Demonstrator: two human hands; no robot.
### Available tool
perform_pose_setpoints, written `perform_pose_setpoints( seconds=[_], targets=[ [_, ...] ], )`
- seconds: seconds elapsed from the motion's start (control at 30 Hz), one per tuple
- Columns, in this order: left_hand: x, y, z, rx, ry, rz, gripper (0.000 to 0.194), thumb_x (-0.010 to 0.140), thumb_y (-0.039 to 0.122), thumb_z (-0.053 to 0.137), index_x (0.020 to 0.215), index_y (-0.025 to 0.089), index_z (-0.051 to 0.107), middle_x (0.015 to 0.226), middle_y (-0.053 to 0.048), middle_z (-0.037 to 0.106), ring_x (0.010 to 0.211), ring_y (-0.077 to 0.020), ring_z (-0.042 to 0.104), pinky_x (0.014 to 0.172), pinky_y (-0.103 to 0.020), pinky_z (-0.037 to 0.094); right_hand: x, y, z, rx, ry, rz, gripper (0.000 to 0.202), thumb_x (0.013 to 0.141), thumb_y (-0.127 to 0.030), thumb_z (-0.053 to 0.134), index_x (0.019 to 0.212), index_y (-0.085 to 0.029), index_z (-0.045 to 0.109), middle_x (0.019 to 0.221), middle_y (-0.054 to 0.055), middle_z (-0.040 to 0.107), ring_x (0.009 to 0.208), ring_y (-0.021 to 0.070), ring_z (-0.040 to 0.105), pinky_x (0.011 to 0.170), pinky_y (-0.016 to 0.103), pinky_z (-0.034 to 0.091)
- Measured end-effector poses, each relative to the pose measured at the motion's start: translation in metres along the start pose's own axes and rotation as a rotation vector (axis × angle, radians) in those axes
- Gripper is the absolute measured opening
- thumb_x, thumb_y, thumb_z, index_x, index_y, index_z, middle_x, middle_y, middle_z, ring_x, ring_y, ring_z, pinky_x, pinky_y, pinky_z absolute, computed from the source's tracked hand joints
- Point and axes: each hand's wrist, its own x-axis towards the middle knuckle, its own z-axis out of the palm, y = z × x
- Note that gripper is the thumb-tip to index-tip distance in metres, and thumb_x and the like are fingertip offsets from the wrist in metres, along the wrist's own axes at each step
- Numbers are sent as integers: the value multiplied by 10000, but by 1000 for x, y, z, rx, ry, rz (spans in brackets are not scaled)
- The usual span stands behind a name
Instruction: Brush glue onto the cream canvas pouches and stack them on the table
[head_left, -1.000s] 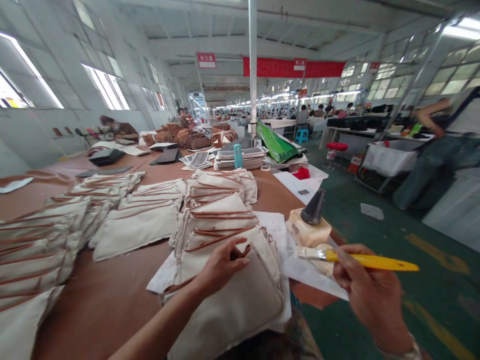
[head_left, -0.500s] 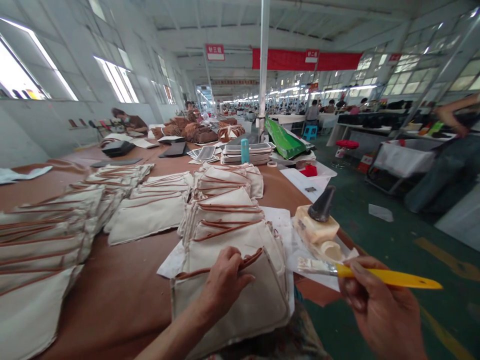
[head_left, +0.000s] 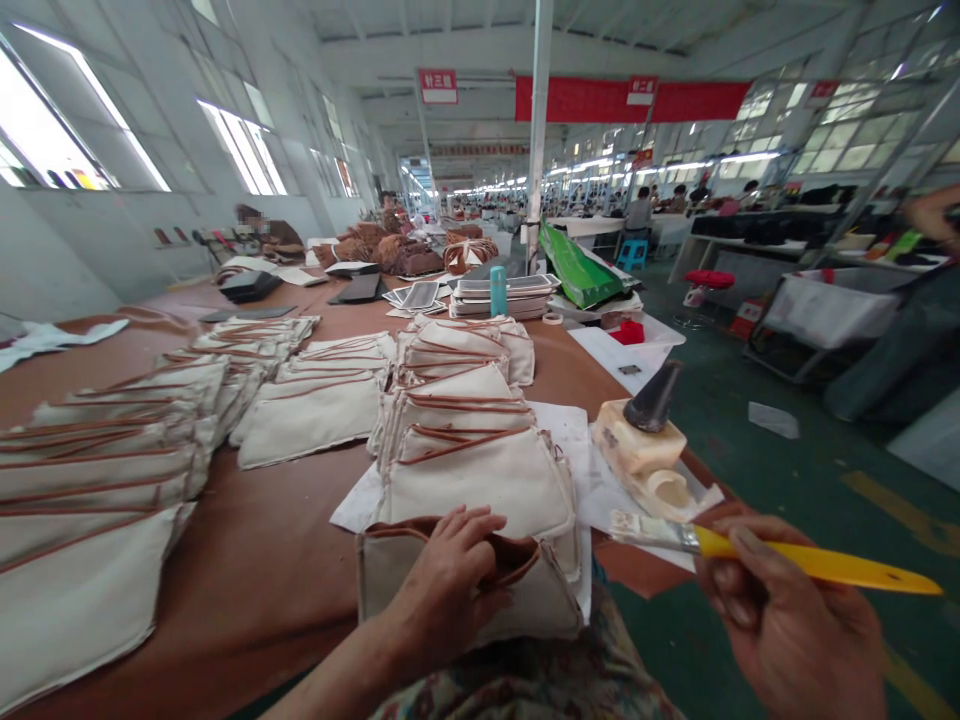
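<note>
My left hand (head_left: 454, 575) grips the near pouch (head_left: 390, 575) at its top edge, thumb on the outer side and fingers over the mouth. This cream fabric pouch gapes, showing a brown lining. In my right hand (head_left: 795, 600) is a paintbrush (head_left: 817, 565) with a yellow handle, held level, its pale-coated bristles pointing left. The bristles are apart from the pouch. Just beyond the brush, a stained yellowish glue container (head_left: 637, 445) has a dark cone on top and a round opening at its front. Behind the near pouch lies a row of overlapping pouches (head_left: 472, 480) with brown edging.
More pouch stacks (head_left: 315, 415) spread leftward over the brown-covered table (head_left: 277, 540). Farther back are a teal bottle (head_left: 498, 290), a green bag (head_left: 581, 265) and a white tray (head_left: 652, 345). A metal post (head_left: 538, 130) rises behind them. Other people work in the background.
The near pouch, flatter and nearly closed before, now gapes, and my left fingers have spread over its mouth. My right hand still holds the brush, slightly farther right in view.
</note>
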Motion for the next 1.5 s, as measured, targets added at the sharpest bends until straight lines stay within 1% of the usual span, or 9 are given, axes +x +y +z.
perform_pose_setpoints(
  seconds=[0.1,0.27,0.33,0.4,0.53,0.8,1.1,1.27,1.5],
  targets=[
    [16,-1,-3,-107,-189,-198,256,726,186,779,765,199,527,959,-11,710,910,-195,648,1046,-437,429,-3,3,6,29,-11,25,220,834,-300,807,814,-162,636,563,-19,487,417,80,386,378,147,322],
    [36,0,7,-212,-191,-448,496,759,417,784,1163,217,575,920,-12,684,857,-213,625,736,-291,446,-4,22,12,26,-43,72,252,812,-329,840,799,-169,645,524,-19,495,387,78,371,350,142,285],
    [41,1,13,-241,-208,-429,402,862,434,687,1215,259,603,908,-2,672,810,-189,618,690,-266,406,-2,32,11,19,-67,82,251,834,-349,827,823,-176,645,518,-26,491,387,80,365,353,148,284],
    [44,1,18,-249,-220,-376,188,953,363,565,1065,273,685,876,0,640,787,-165,601,683,-253,383,2,41,9,-3,-89,89,256,859,-373,807,841,-177,643,524,-27,490,402,87,379,365,154,293],
    [48,0,23,-331,-218,-348,208,969,259,512,866,219,689,839,-7,589,802,-151,579,702,-233,381,11,52,7,-15,-122,118,286,868,-397,794,823,-180,615,508,-48,443,413,90,368,369,157,279],
    [51,4,19,-455,-259,-331,258,988,279,498,842,203,697,825,-12,557,787,-146,557,690,-219,387,21,78,23,-157,-297,138,320,925,-460,692,803,-185,583,503,-46,426,428,111,345,400,204,256],
    [48,3,23,-498,-207,-356,184,943,213,564,963,216,748,870,-26,634,824,-153,614,722,-218,435,28,77,25,-267,-259,21,294,950,-459,650,839,-192,598,506,-48,432,433,135,376,405,227,276],
    [41,0,29,-355,-105,-217,170,966,223,554,995,209,721,878,-34,647,791,-144,622,692,-217,452,25,73,25,-287,-258,0,306,924,-461,690,819,-188,598,521,-37,449,444,137,408,415,224,312],
    [27,12,24,45,33,276,194,1032,249,459,1008,197,644,809,-23,649,690,-154,561,632,-258,428,33,53,26,-161,-273,87,281,934,-431,685,867,-194,549,516,-66,420,408,97,326,374,183,236]
  ],
)
